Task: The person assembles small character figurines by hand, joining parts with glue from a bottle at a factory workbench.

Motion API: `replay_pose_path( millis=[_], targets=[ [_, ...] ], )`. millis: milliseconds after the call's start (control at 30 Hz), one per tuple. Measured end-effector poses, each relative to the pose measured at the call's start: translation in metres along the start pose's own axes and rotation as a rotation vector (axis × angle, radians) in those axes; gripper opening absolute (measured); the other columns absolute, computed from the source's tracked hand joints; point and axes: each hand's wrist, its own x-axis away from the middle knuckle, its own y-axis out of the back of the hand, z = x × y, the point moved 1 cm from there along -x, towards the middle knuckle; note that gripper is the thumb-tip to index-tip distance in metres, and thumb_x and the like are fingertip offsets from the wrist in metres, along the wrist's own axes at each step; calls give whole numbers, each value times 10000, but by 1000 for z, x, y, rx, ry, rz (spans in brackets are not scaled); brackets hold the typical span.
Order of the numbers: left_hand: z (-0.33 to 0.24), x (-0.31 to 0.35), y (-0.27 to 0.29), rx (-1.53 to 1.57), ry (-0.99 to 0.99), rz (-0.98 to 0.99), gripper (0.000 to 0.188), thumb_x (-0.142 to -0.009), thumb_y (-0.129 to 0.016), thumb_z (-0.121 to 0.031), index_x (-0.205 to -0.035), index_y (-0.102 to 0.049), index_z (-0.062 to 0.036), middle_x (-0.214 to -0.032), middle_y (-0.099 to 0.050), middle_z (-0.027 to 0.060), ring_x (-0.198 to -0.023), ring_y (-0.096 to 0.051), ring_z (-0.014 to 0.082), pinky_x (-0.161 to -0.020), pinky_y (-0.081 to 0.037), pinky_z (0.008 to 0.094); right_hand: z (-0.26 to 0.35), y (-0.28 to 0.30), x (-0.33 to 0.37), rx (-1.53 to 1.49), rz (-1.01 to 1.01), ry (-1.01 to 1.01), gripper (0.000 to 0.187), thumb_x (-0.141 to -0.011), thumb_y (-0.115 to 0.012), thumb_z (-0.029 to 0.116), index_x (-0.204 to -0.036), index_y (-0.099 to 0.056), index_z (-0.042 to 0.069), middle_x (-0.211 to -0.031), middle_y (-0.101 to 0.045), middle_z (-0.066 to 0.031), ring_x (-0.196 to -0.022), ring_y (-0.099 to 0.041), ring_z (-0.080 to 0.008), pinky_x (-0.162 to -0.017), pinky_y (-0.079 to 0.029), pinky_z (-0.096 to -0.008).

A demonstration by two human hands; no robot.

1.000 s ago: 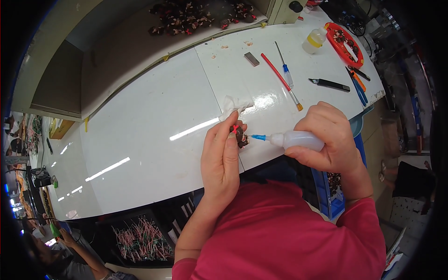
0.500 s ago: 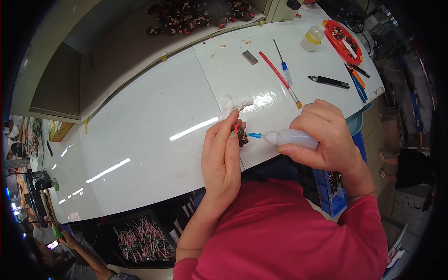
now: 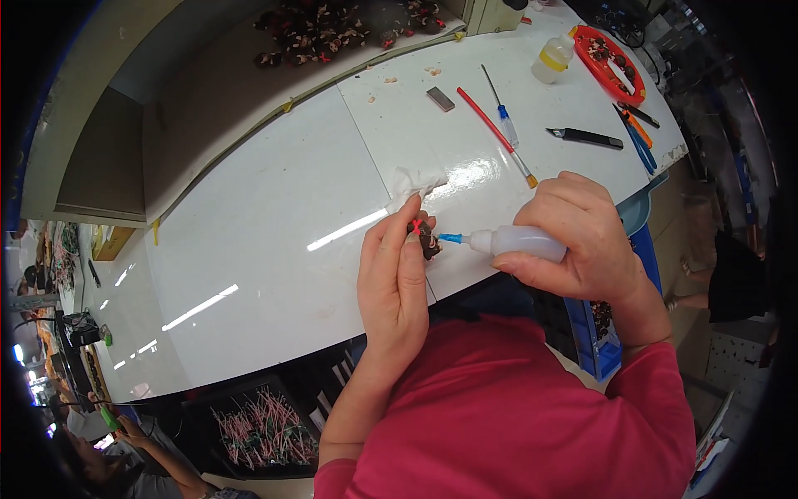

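Note:
Between the thumb and fingers of my left hand (image 3: pixel 395 270) is a small dark brown figurine (image 3: pixel 428 241) with a red bow-like mark and pale bits. My right hand (image 3: pixel 578 237) is closed round a translucent squeeze bottle (image 3: pixel 524 243), tilted to lie nearly level. Its blue needle tip (image 3: pixel 450 238) points left and meets or nearly meets the figurine; whether they touch I cannot tell. Just beyond my left fingertips lies a crumpled white tissue (image 3: pixel 413 185) on the white table (image 3: pixel 266 241).
Beyond my right hand lie a red-handled brush (image 3: pixel 490 125), a blue screwdriver (image 3: pixel 504 116), a craft knife (image 3: pixel 586 139), pliers (image 3: pixel 640 141) and a grey block (image 3: pixel 440 99). Farther back stand a yellow-banded bottle (image 3: pixel 553 60) and a red tray (image 3: pixel 592 46). Several figurines (image 3: pixel 320 33) fill the shelf.
The view has shifted slightly. Both hands keep their holds, with the bottle's tip still at the figurine.

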Motion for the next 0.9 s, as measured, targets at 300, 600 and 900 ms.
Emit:
replay_pose_path(
  millis=[300, 600, 900],
  targets=[
    [-4, -5, -2, 155, 66, 43, 372, -1015, -338, -167, -1319, -453, 14, -1155, -524, 105, -1061, -559, 167, -888, -443, 278, -36, 14, 33, -487, -481, -410, 288, -819, -692, 226, -949, -600, -15, -819, -594, -29, -723, -547, -86, -655, -430, -223],
    [-11, 1, -7, 175, 134, 49, 430, -925, -484, -6, -1349, -409, -2, -1164, -510, 101, -1040, -575, 174, -843, -467, 271, -181, 29, 28, -177, -452, -692, 353, -810, -703, 255, -1007, -565, -3, -860, -594, -60, -767, -548, -122, -698, -449, -269],
    [-3, 0, 0, 346, 169, 64, 389, -880, -526, 58, -1222, -354, -6, -1164, -547, 171, -1011, -611, 198, -789, -498, 265, -103, 17, 38, 27, -591, -548, 296, -813, -678, 160, -1041, -563, 10, -1018, -589, -97, -959, -559, -188, -843, -435, -310]
  ],
)
